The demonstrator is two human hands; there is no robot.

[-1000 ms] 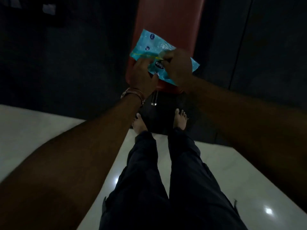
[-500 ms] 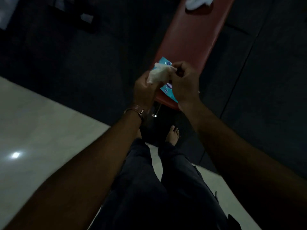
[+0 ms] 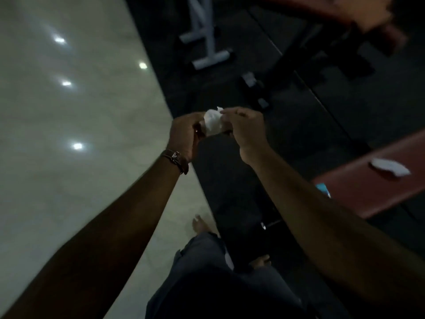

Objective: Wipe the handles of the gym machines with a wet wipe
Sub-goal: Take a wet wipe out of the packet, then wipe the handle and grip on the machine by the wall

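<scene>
The left hand and right hand are both pinching the wet wipe, probably pulling it open for wiping

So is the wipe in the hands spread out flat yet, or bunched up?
Bunched up. The wipe is a crumpled white wad between the left hand and right hand, both gripping it; no flat sheet shows.

We see a white wet wipe, crumpled into a loose wad. It sits pinched between both hands, held above the dark floor mat.
</scene>
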